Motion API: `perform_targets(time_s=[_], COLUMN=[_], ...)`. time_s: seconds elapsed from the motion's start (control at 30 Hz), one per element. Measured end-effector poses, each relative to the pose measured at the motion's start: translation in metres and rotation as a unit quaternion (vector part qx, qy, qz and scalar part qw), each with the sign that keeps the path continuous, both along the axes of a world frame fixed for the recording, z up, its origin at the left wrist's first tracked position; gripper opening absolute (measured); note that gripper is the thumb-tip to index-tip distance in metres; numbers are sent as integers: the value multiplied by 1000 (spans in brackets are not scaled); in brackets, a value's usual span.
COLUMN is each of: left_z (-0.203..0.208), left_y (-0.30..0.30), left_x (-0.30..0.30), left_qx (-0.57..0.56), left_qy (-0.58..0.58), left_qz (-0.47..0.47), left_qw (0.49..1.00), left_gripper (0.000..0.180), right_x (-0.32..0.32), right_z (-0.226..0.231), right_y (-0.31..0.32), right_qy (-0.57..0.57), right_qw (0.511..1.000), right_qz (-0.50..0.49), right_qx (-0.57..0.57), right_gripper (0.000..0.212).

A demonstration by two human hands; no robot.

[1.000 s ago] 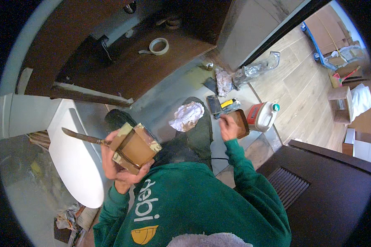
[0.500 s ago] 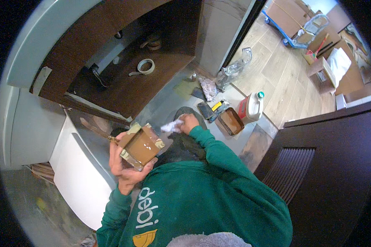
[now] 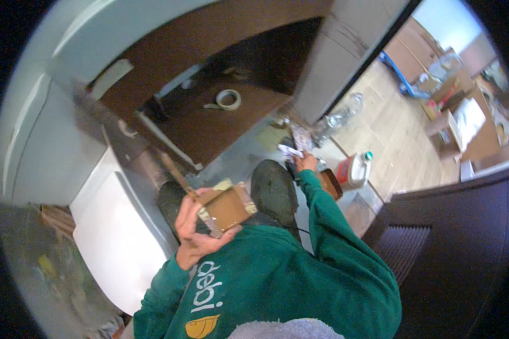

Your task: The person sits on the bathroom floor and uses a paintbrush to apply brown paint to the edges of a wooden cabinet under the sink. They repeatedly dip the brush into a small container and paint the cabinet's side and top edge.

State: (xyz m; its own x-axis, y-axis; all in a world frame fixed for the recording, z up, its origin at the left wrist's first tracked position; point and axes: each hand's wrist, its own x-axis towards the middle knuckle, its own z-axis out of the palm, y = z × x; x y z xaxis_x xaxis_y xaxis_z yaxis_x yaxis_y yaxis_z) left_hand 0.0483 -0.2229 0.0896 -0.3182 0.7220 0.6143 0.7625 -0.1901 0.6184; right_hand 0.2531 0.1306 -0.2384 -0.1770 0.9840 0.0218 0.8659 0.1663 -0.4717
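Note:
My left hand (image 3: 197, 242) grips a small square tub (image 3: 227, 207) of brown liquid, with ragged tape along its edges. A brush (image 3: 177, 175) with a wooden handle sticks out between the same hand and the tub. Out to the right, low over the floor, my right hand (image 3: 307, 163) is closed on a crumpled white rag (image 3: 289, 151). Just past that hand lies a second crumpled, pinkish rag (image 3: 302, 137). Beside it stand a brown-stained tray (image 3: 330, 185), partly behind my forearm, and a white jug (image 3: 356, 169) with a green cap.
A white toilet lid (image 3: 116, 231) is at my left. Ahead, a roll of masking tape (image 3: 236, 100) lies inside a dark brown curved cabinet (image 3: 254, 116). A dark louvred door (image 3: 435, 243) stands on the right. Cardboard boxes (image 3: 415, 51) and a blue trolley (image 3: 396, 73) are beyond the doorway.
My right hand has reached forward and right with the white rag, toward the things on the floor. The tub and brush stay in my left hand. The view has shifted.

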Motion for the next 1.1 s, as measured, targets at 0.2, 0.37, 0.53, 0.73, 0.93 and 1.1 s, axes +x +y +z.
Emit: perform_targets(time_s=[0.2,0.37,0.53,0.73,0.93,1.1], left_z=[-4,4,19,35,41,49], left_y=[-7,-14,-34,-62,-76,-88], left_x=[2,-9,-23,-40,-56,-72], left_qx=[-29,-44,-52,-20,18,53], left_qy=[-53,-43,-50,-50,-72,-73], left_qz=[9,4,12,35,73,80], left_qw=[998,998,997,998,995,993], left_gripper=[66,68,73,74,74,77], right_x=[-38,-80,-111,-155,-191,-214], right_z=[52,148,229,262,287,316], right_y=[-31,-137,-205,-250,-269,-285], right_qy=[100,385,419,493,477,490], right_qw=[984,778,590,460,512,479], right_qz=[146,367,465,466,505,511], right_qx=[32,-335,-510,-573,-506,-519], right_gripper=[68,24,25,41,51,49])
